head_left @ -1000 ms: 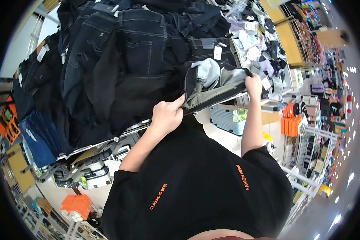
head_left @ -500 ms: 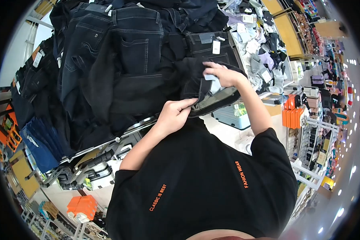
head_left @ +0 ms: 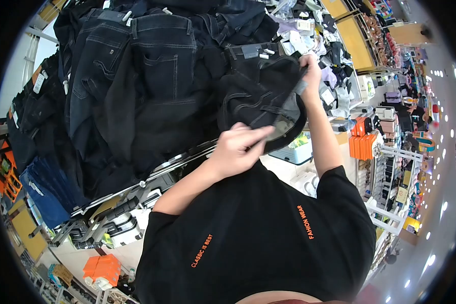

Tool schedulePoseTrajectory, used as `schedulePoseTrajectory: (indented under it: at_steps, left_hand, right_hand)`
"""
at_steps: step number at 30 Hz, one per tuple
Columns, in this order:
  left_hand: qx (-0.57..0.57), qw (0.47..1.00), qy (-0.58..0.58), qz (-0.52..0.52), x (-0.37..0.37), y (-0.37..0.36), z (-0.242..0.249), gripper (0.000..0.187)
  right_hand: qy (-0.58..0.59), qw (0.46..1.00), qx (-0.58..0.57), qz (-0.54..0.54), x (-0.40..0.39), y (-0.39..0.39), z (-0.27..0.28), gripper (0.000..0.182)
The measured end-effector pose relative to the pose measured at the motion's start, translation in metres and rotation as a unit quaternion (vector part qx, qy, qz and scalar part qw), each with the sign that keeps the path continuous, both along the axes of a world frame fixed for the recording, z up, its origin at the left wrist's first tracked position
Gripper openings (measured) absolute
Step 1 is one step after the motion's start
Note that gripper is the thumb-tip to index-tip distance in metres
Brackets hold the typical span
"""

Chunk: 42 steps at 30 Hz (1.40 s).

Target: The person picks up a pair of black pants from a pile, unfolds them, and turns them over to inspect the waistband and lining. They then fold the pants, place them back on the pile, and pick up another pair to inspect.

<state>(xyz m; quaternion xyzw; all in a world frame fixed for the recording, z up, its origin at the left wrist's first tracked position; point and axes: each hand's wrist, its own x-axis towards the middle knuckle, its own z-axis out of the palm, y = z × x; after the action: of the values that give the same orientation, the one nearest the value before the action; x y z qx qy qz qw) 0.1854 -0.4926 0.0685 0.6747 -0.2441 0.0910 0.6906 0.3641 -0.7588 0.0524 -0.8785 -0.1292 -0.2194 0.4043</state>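
I hold a pair of black jeans point(head_left: 253, 99) with a grey inner lining above the edge of a display table. My left hand point(head_left: 240, 147) pinches the lower edge of the jeans near the lining. My right hand point(head_left: 311, 66) is raised higher and grips the upper edge of the same jeans. The jeans hang bunched between both hands, dark side facing out. Behind them lies a big heap of dark blue jeans point(head_left: 152, 66) with tags.
The display table's metal rail point(head_left: 182, 159) runs below the heap. Suitcases point(head_left: 121, 223) stand under the table. Light-coloured garments point(head_left: 319, 35) are piled at the top right. Orange boxes point(head_left: 362, 144) and shop shelves point(head_left: 390, 172) stand at the right.
My right hand has gone up and to the right with the jeans' edge. My left hand has shifted right. The pale lining is now mostly covered by dark cloth.
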Motion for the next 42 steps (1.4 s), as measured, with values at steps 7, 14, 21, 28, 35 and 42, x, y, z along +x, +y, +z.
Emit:
schedulePoseTrajectory:
  at_steps: [7, 14, 21, 28, 35, 42]
  left_hand:
    - [0.003, 0.960, -0.036, -0.277, 0.029, -0.058, 0.001, 0.048]
    - [0.262, 0.960, 0.097, 0.020, 0.047, -0.032, -0.075, 0.055]
    - [0.569, 0.798, 0.099, 0.171, 0.078, -0.040, -0.093, 0.097]
    - [0.649, 0.731, 0.136, 0.161, 0.119, -0.067, -0.137, 0.072]
    - [0.222, 0.920, 0.175, 0.270, 0.114, -0.042, -0.096, 0.023]
    - [0.298, 0.901, 0.139, 0.281, 0.076, -0.063, -0.003, 0.027]
  right_hand:
    - [0.170, 0.878, 0.440, 0.080, 0.070, -0.072, -0.019, 0.010]
    - [0.348, 0.711, 0.577, -0.200, 0.050, -0.193, -0.094, 0.052]
    - [0.457, 0.862, 0.175, -0.133, -0.073, -0.129, -0.060, 0.120]
    - [0.410, 0.873, -0.263, -0.031, -0.097, -0.087, -0.080, 0.125]
    - [0.151, 0.984, -0.089, 0.019, -0.068, -0.140, -0.076, 0.025]
    - [0.076, 0.983, 0.167, 0.010, 0.026, -0.244, -0.018, 0.024]
